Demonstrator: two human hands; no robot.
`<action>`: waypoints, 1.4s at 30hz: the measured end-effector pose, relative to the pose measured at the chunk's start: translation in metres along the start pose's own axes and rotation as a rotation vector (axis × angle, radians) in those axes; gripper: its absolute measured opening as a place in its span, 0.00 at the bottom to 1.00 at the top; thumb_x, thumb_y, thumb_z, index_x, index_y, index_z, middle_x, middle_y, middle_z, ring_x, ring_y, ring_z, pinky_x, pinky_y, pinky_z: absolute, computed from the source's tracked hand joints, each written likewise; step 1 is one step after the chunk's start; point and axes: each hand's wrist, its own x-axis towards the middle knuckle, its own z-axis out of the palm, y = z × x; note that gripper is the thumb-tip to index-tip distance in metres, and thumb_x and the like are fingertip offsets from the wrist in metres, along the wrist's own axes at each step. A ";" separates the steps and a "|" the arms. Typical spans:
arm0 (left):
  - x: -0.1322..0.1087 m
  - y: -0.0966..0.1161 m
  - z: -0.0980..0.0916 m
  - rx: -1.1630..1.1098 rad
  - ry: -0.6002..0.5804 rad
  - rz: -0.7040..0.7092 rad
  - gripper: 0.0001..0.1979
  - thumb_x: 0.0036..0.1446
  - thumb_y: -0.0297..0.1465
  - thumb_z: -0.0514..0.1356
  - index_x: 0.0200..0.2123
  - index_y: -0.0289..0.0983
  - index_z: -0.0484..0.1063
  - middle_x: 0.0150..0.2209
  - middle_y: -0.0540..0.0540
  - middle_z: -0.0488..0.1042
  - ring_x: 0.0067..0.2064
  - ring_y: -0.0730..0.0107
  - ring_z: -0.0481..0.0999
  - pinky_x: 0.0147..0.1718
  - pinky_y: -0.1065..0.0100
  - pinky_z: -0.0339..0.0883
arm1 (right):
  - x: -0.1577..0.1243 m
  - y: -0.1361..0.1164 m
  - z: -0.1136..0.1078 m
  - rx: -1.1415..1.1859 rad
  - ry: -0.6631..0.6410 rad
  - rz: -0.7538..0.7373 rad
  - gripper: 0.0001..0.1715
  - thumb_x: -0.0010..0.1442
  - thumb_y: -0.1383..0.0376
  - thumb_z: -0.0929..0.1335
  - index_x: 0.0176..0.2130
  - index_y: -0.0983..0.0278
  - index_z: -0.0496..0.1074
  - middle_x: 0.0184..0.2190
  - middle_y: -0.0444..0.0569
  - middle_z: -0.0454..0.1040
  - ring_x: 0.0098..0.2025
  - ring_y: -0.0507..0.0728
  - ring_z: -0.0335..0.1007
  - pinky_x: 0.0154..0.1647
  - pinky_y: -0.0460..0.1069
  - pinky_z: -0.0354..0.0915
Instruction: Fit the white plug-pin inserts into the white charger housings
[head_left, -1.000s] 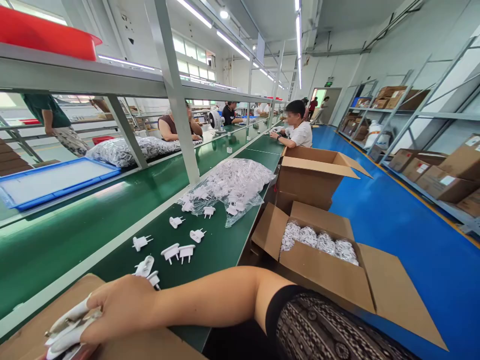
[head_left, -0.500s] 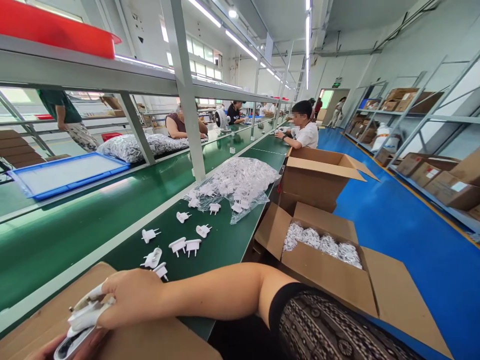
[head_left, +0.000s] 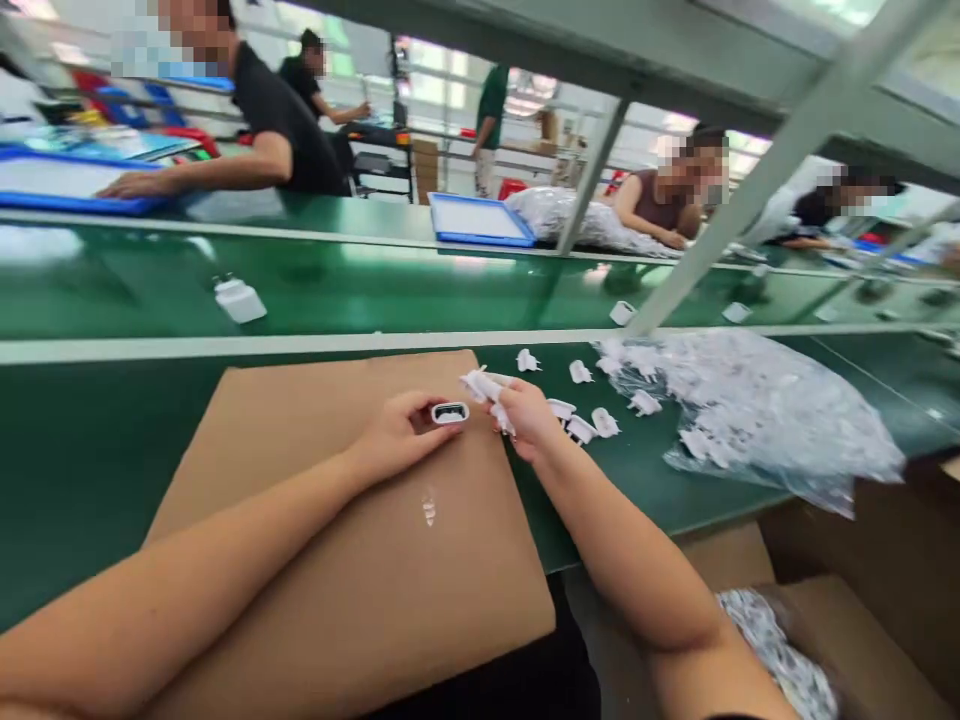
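My left hand [head_left: 394, 437] is closed around a white charger housing [head_left: 450, 412], its dark hollow end facing me. Just to the right, my right hand [head_left: 531, 412] pinches a white two-pin plug piece [head_left: 480, 384], a small gap away from the housing. White coverings on the right fingertips make the exact edges of the piece hard to make out. Both hands are above a flat brown cardboard sheet [head_left: 360, 560]. Loose white plug pieces [head_left: 604, 422] lie on the green bench beyond my right hand, beside a clear bag [head_left: 780, 400] full of them.
A green conveyor [head_left: 420, 290] runs behind a pale rail, carrying white charger units [head_left: 240, 300]. A slanted metal post [head_left: 750, 190] stands at right. Across the line are co-workers and blue trays [head_left: 480, 240]. An open carton [head_left: 862, 640] with bagged parts stands low right.
The view has swung left, bringing both arms and the whole cardboard sheet into sight. My right hand, earlier right at the housing, is now slightly apart from it.
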 end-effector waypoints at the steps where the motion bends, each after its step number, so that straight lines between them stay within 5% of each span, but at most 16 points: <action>1: -0.001 0.000 -0.002 -0.010 -0.002 0.003 0.24 0.51 0.49 0.68 0.45 0.38 0.77 0.41 0.43 0.79 0.40 0.59 0.78 0.42 0.61 0.74 | -0.001 0.000 0.001 0.076 -0.012 0.087 0.19 0.45 0.53 0.74 0.30 0.66 0.78 0.21 0.45 0.73 0.19 0.47 0.59 0.15 0.42 0.50; 4: -0.004 0.004 -0.004 -0.043 -0.016 0.019 0.22 0.53 0.46 0.68 0.46 0.38 0.78 0.41 0.44 0.79 0.40 0.60 0.77 0.41 0.62 0.73 | -0.009 0.000 0.006 0.171 -0.009 0.222 0.23 0.37 0.55 0.78 0.33 0.65 0.79 0.23 0.44 0.73 0.20 0.47 0.60 0.16 0.42 0.49; 9: -0.006 0.002 -0.003 -0.079 -0.028 0.025 0.21 0.53 0.44 0.67 0.47 0.39 0.78 0.41 0.43 0.79 0.40 0.59 0.77 0.40 0.62 0.72 | -0.018 -0.003 0.012 0.105 0.009 0.040 0.21 0.37 0.62 0.78 0.35 0.63 0.79 0.31 0.46 0.78 0.28 0.49 0.67 0.27 0.44 0.63; 19: -0.006 0.004 -0.005 -0.050 -0.015 0.000 0.21 0.52 0.44 0.68 0.45 0.38 0.78 0.38 0.44 0.78 0.38 0.61 0.75 0.36 0.65 0.70 | -0.019 -0.004 0.009 0.080 -0.068 -0.001 0.25 0.41 0.57 0.79 0.39 0.62 0.77 0.34 0.47 0.78 0.29 0.51 0.69 0.21 0.44 0.59; 27: -0.006 0.004 -0.005 -0.054 -0.028 -0.009 0.22 0.52 0.45 0.67 0.46 0.38 0.78 0.35 0.46 0.76 0.35 0.63 0.73 0.34 0.65 0.68 | -0.024 -0.007 0.000 -0.416 -0.047 -0.524 0.10 0.57 0.61 0.72 0.40 0.57 0.81 0.41 0.48 0.77 0.32 0.52 0.70 0.32 0.49 0.68; 31: -0.006 0.004 -0.005 -0.046 -0.026 -0.003 0.22 0.53 0.46 0.67 0.46 0.38 0.78 0.36 0.45 0.76 0.35 0.63 0.73 0.33 0.66 0.69 | -0.024 -0.005 0.000 -0.524 -0.138 -0.542 0.11 0.59 0.63 0.71 0.44 0.58 0.80 0.42 0.49 0.76 0.35 0.53 0.72 0.34 0.49 0.70; 35: -0.006 0.004 -0.005 -0.061 -0.035 -0.004 0.20 0.54 0.45 0.66 0.44 0.39 0.78 0.36 0.46 0.76 0.35 0.63 0.74 0.34 0.65 0.69 | -0.023 -0.002 0.005 -0.470 -0.111 -0.601 0.03 0.58 0.64 0.73 0.36 0.59 0.79 0.40 0.48 0.77 0.39 0.54 0.74 0.37 0.49 0.70; 38: -0.007 0.005 -0.005 -0.090 -0.034 -0.011 0.20 0.54 0.45 0.67 0.45 0.39 0.78 0.37 0.46 0.77 0.36 0.63 0.75 0.35 0.65 0.70 | -0.024 -0.002 0.006 -0.464 -0.063 -0.649 0.10 0.59 0.66 0.71 0.41 0.57 0.80 0.44 0.50 0.77 0.45 0.56 0.74 0.35 0.49 0.70; 42: -0.007 0.005 -0.005 -0.099 -0.044 0.009 0.20 0.53 0.44 0.67 0.45 0.39 0.78 0.36 0.46 0.77 0.35 0.63 0.74 0.35 0.65 0.70 | -0.028 -0.003 0.003 -0.465 0.004 -0.524 0.21 0.58 0.64 0.71 0.51 0.58 0.76 0.44 0.51 0.77 0.42 0.56 0.75 0.25 0.46 0.66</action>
